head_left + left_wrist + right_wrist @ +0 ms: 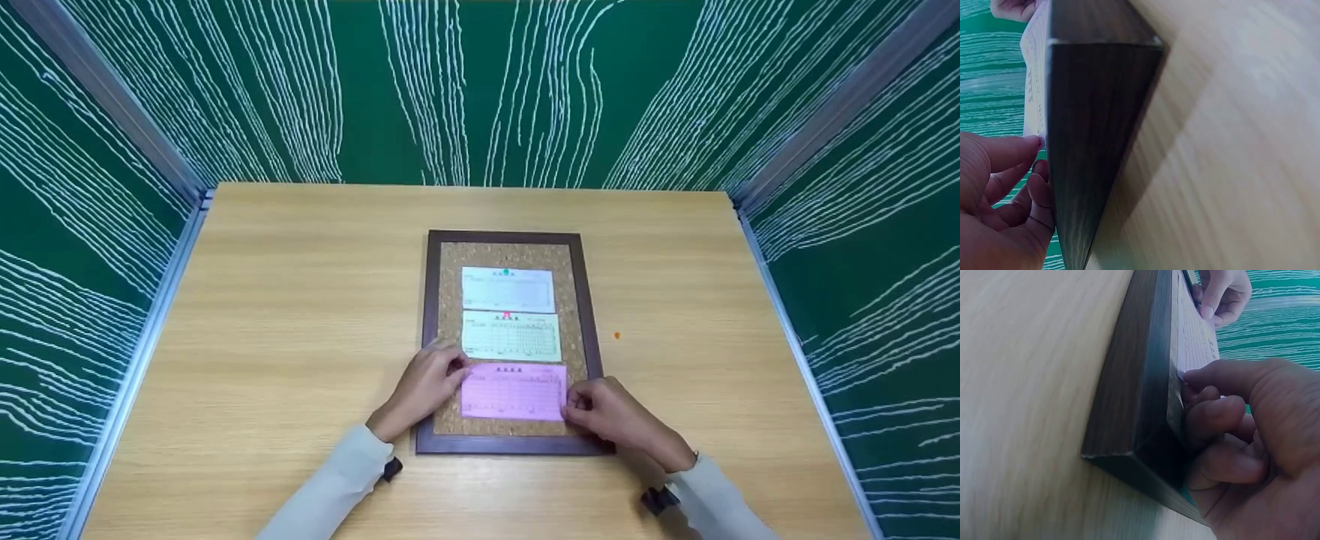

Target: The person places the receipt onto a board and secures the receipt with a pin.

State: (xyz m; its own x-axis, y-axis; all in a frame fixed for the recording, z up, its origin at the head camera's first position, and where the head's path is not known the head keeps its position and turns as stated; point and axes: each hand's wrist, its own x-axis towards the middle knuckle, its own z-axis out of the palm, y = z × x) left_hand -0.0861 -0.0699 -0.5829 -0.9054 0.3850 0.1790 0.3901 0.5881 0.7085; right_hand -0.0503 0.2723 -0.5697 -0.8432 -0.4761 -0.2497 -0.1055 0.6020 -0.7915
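A pink printed form slip (514, 401) lies over the lower part of a cork board (495, 255) with a dark wooden frame. My left hand (429, 381) pinches the slip's upper left corner between thumb and finger. At the slip's lower right edge, my right hand (619, 414) pinches the paper, its other fingers curled beneath. The wrist views show the slip edge-on, with the left fingertips (1034, 142) and right fingertips (1192, 377) on it. Above it are a green form slip (511, 341) with a red pushpin (507, 315) and a pale blue slip (508, 292) with a green pushpin (506, 271).
A small orange object (617, 335), perhaps a pushpin, lies on the wooden table (300, 300) right of the board. Green panels (375, 90) with white wavy lines stand around the table, joined by metal posts. Dark bands (660, 500) sit at both wrists.
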